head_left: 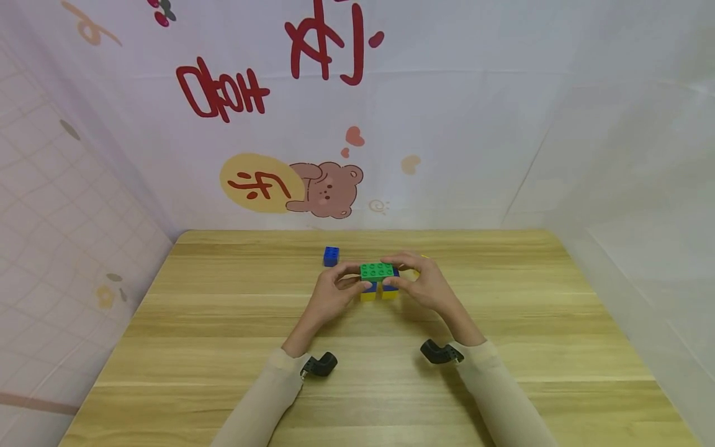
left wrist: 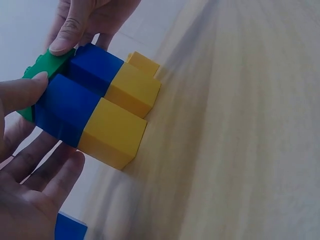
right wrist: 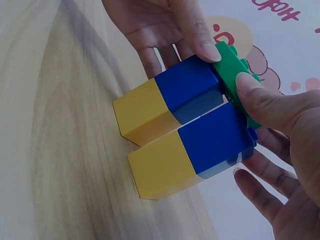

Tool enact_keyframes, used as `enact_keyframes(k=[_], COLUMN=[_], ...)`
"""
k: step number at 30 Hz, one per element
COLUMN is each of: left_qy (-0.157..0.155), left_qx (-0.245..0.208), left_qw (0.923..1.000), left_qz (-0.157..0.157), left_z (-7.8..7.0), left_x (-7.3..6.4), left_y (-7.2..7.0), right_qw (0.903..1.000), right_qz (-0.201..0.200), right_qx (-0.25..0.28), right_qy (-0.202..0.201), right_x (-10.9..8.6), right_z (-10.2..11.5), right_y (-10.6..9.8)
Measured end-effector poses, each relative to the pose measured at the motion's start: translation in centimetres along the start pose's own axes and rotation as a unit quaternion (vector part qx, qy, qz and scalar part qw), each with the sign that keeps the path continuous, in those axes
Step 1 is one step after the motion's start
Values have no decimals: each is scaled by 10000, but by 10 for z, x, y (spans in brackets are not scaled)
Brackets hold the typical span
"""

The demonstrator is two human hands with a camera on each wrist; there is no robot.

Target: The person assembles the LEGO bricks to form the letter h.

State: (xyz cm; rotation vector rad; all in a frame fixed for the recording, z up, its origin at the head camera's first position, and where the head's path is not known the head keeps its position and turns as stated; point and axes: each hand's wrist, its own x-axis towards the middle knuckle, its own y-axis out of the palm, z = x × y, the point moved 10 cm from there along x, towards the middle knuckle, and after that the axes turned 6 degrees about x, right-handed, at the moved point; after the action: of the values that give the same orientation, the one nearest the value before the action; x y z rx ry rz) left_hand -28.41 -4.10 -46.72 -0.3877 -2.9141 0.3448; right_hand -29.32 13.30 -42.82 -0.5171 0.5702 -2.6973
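Observation:
A green studded brick (head_left: 377, 272) lies across the tops of two short columns standing side by side. Each column has a blue brick (left wrist: 67, 106) over a yellow brick (left wrist: 114, 134). My left hand (head_left: 334, 294) pinches the left end of the green brick, thumb on its near side and fingers behind. At the other end my right hand (head_left: 426, 287) grips the green brick and its column the same way. In the right wrist view a blue stud shows beside the green brick; whether the bricks are fully pressed together I cannot tell.
A loose blue brick (head_left: 331, 256) stands on the wooden table (head_left: 223, 347), behind and left of the columns. Another yellow piece (left wrist: 144, 64) sits beyond them, mostly hidden by the right hand in the head view. A printed white cloth (head_left: 458, 136) hangs behind the table.

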Motion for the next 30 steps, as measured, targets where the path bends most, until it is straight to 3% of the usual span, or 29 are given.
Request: enact_keyframes(k=[7,17,30], left_qy=[200,157,412], left_qx=[107,142,-223], left_qw=[9997,9997,9985], left_qz=[41,-152,-286], left_z=[-8,-3,-2], left_x=[2,1,0], left_y=[3,5,7], right_qw=[10000,10000,9999], right_qz=[-12,-39,-66], right_qx=[0,39,-34], right_qy=[3,10,-121], right_x=[0,0,-2], right_z=[0,-2,-1], right_y=[-1,0,3])
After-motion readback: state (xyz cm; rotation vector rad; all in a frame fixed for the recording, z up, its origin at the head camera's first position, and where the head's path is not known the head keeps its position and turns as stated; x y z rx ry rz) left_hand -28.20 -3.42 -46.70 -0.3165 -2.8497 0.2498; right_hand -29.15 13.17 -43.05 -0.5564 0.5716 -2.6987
